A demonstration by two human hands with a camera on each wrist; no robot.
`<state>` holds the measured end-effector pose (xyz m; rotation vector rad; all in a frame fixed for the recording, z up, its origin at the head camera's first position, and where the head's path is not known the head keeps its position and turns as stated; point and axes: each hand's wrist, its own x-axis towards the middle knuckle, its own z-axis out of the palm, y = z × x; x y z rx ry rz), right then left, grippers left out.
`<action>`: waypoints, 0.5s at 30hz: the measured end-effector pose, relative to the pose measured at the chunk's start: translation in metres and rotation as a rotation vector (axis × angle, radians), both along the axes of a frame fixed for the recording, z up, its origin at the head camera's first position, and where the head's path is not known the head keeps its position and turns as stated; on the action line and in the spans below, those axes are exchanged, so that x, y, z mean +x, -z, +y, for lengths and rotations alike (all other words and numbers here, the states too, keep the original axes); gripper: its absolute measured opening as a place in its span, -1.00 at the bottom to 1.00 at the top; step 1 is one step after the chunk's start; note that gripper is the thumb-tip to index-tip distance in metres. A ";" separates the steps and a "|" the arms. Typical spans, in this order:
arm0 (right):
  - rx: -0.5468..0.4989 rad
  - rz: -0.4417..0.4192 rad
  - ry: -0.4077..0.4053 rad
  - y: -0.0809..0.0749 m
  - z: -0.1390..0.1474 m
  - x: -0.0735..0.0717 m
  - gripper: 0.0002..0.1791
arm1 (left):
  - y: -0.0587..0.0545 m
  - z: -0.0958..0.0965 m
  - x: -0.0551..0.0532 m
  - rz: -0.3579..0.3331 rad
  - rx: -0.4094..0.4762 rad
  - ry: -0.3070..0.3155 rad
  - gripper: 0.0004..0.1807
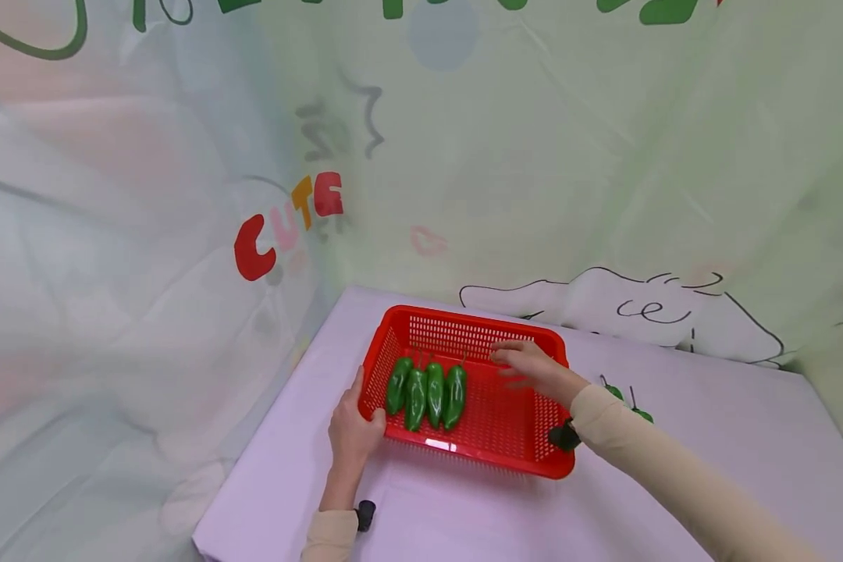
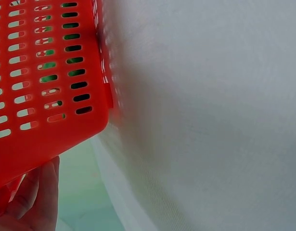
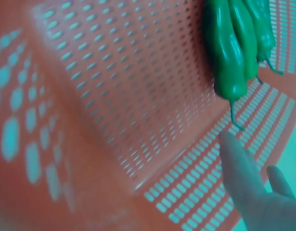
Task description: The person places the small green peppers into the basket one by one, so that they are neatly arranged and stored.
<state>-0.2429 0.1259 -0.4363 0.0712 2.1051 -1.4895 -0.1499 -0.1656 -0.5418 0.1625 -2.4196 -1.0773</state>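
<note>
Fingers point(image 3: 237, 163) extended and gripping nothing, a person's right hand point(image 1: 534, 367) hovers over the right half of a red plastic basket point(image 1: 495, 410), near its far wall, while the left hand point(image 1: 353, 425) grips the rim at the near left corner. In the right wrist view, the fingertips point toward the nearest stem, just apart from it. Four glossy green peppers point(image 1: 435, 394) lie side by side on the left half of the basket's slotted floor, stems toward the far side; glimpses of green show through the slots in the left wrist view. A beige sleeve point(image 1: 646, 445) crosses the basket's right edge, a black device point(image 1: 564, 437) at its cuff. Just beyond, two more peppers point(image 1: 642, 415), partly hidden by the arm, lie on the pale lilac table point(image 1: 716, 445). Behind hangs a pale printed backdrop point(image 1: 534, 172), colored letters reading "CUTE" point(image 1: 255, 250) at left.
</note>
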 end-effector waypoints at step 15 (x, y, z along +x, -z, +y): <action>-0.088 0.048 0.064 -0.018 0.067 0.002 -0.31 | -0.003 0.000 0.002 -0.028 -0.002 -0.006 -0.17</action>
